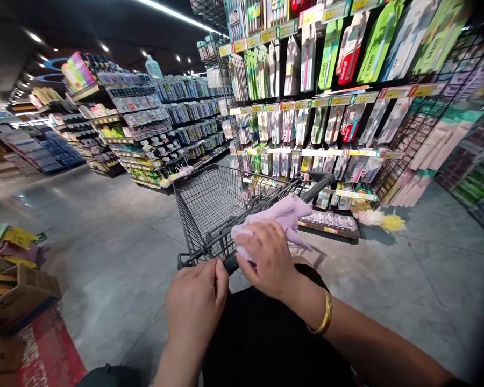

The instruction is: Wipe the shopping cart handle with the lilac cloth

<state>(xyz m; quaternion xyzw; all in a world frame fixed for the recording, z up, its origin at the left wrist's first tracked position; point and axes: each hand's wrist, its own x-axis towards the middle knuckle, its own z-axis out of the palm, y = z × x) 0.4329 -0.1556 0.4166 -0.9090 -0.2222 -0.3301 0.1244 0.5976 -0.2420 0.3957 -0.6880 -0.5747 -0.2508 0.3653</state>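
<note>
A dark wire shopping cart (221, 196) stands right in front of me, its basket bare inside. My left hand (197, 293) is wrapped around the near end of the cart's handle (230, 264). Further along the bar, my right hand (266, 255) grips a lilac cloth (290, 212) bunched against the handle, and one loose part of it hangs over the far side. A gold bangle (326, 314) circles my right wrist. The fingertips of my left hand are hidden behind the bar.
A toothbrush rack (306, 102) with several shelves rises ahead on the right. More stocked shelves (145, 118) stand to the left across a grey floor (116, 231). A cardboard box (28, 293) sits at the lower left by a red mat (50, 344). Fluffy dusters (392, 222) lie near the rack's base.
</note>
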